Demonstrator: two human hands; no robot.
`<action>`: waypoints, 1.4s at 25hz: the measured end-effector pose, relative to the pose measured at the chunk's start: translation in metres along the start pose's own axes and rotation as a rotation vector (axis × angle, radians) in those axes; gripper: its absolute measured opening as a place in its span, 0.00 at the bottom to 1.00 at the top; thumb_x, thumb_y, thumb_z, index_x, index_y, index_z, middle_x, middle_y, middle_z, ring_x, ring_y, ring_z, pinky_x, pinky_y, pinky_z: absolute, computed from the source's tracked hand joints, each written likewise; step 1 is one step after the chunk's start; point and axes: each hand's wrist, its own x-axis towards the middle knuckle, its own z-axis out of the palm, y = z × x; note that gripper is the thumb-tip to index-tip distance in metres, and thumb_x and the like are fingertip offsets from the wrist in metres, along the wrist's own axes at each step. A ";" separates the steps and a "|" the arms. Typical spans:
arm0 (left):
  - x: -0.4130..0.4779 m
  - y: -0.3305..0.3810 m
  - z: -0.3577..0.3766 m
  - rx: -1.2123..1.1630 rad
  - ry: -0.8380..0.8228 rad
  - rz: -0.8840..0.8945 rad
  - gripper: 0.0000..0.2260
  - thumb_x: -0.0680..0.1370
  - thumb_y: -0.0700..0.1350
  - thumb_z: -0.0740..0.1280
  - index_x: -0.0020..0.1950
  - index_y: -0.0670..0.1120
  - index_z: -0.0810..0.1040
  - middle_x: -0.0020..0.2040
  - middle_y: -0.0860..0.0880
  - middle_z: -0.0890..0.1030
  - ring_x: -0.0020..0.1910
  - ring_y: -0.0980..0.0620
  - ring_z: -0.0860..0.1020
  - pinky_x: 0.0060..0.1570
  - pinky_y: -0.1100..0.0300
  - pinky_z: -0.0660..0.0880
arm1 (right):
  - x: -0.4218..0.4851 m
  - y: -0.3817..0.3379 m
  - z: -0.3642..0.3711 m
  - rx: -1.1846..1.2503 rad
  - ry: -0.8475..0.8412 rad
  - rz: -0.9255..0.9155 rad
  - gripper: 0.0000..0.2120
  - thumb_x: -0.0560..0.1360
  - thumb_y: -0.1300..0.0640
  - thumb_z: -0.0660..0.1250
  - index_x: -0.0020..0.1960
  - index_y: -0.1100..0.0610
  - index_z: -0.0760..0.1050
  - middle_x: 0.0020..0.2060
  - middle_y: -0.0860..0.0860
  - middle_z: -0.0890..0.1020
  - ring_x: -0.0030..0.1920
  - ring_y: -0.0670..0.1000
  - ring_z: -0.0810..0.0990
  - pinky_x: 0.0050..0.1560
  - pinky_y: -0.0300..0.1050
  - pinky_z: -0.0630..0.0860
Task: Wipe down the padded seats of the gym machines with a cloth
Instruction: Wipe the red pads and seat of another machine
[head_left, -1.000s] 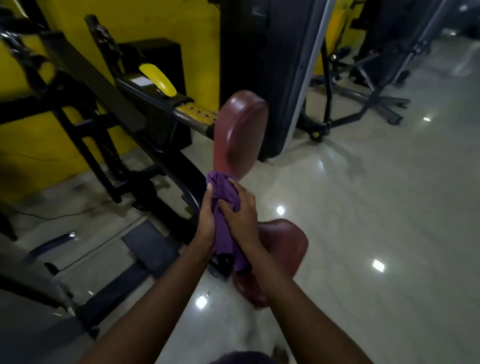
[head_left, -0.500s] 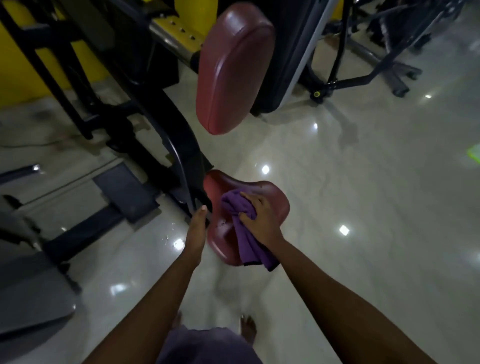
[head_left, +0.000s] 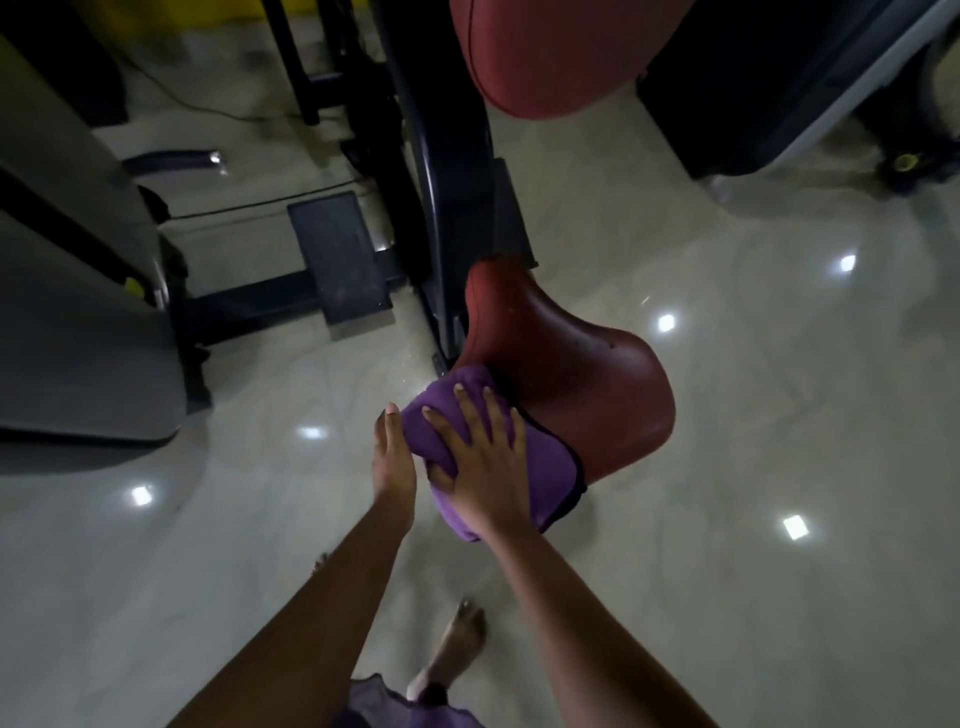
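A dark red padded seat (head_left: 582, 374) of a gym machine sits low in the middle of the view. A purple cloth (head_left: 545, 462) lies over its near left edge. My right hand (head_left: 483, 462) presses flat on the cloth with fingers spread, the thumb tucked under a fold. My left hand (head_left: 395, 452) lies with straight fingers against the left side of the cloth and seat edge. The red padded backrest (head_left: 545, 57) hangs above the seat at the top of the view.
The black machine frame (head_left: 441, 171) rises just left of the seat, with a flat footplate (head_left: 337, 254) on the floor. A grey machine housing (head_left: 72, 291) stands at the left, a dark weight stack (head_left: 769, 78) at the top right. My bare foot (head_left: 452, 654) stands on the glossy tiled floor.
My hands dropped from the backrest to the seat. The right hand has drawn the cloth toward the near left edge, and the left hand has come against the cloth.
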 end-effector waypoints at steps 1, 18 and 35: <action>0.004 -0.003 0.005 -0.016 0.025 -0.004 0.25 0.80 0.61 0.48 0.71 0.48 0.66 0.68 0.46 0.72 0.67 0.46 0.69 0.64 0.55 0.63 | 0.009 0.011 -0.001 -0.005 0.016 -0.038 0.29 0.69 0.38 0.55 0.69 0.42 0.66 0.72 0.51 0.67 0.72 0.55 0.58 0.67 0.59 0.56; 0.008 -0.007 0.055 0.192 0.333 0.109 0.28 0.81 0.57 0.45 0.65 0.41 0.73 0.63 0.35 0.75 0.61 0.37 0.73 0.59 0.48 0.68 | 0.055 0.053 -0.007 0.002 0.122 -0.357 0.24 0.69 0.42 0.58 0.62 0.45 0.74 0.66 0.49 0.74 0.69 0.54 0.64 0.64 0.56 0.59; 0.030 0.005 0.037 0.458 0.082 0.340 0.28 0.72 0.71 0.45 0.41 0.51 0.74 0.48 0.42 0.79 0.51 0.41 0.75 0.50 0.52 0.70 | 0.172 0.085 -0.034 -0.128 -0.004 -0.734 0.22 0.66 0.38 0.57 0.49 0.49 0.80 0.45 0.49 0.81 0.55 0.53 0.75 0.56 0.53 0.65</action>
